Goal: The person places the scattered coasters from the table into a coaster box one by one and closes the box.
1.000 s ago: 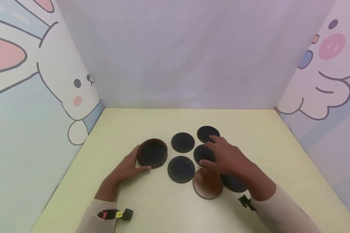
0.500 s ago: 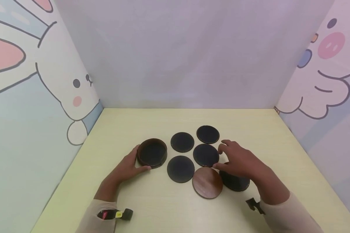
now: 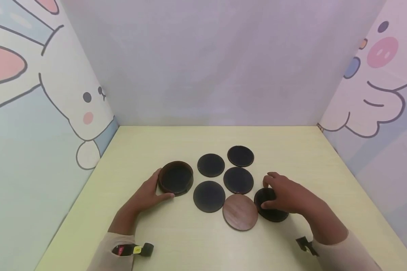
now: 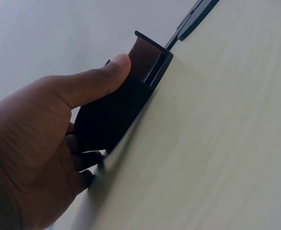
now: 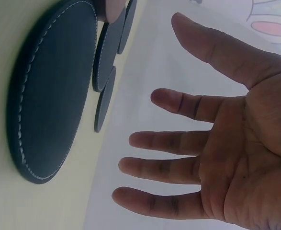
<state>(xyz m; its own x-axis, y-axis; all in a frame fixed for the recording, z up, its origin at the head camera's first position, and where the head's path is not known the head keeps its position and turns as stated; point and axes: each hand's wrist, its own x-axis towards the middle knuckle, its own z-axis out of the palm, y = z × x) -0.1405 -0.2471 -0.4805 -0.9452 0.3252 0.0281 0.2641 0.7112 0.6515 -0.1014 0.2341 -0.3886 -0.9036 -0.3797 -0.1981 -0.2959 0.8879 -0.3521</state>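
Pale wood-look tabletop (image 3: 176, 244) here, cartoon bunny mural (image 3: 66, 84) on the left wall. Left hand (image 3: 145, 195)'s got thumb and fingers wrapped round a dark, round coaster holder (image 4: 114, 112), left of all the coasters. Right hand (image 3: 289, 194), fingers stretched out, hovers over a stitched black coaster (image 5: 56, 91). Brown coaster (image 3: 240, 212)'s just beside that; four more black coasters (image 3: 238, 180) lie farther back.

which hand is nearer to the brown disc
Right: the right hand hovers over a black disc beside the brown disc; the left hand is farther off to its left, gripping the round holder.
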